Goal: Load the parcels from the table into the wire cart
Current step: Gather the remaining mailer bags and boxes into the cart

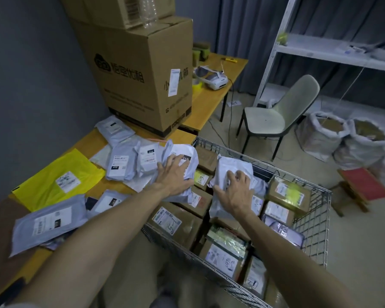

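So, maybe halfway: our left hand point(173, 174) spread flat on grey plastic mailer point(192, 167) at orange wooden table point(85, 143) edge, right hand point(234, 193) clutching white plastic mailer point(229, 165) inside half-full metal wire cart point(320, 190); more flat mailers point(49, 223) left of left hand wait.

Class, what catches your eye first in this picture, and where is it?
Two bare arms reach in from below, the left hand on a grey bag at the table edge, the right hand on a white bag over the wire cart full of boxes. A yellow bag glows on the table's left.
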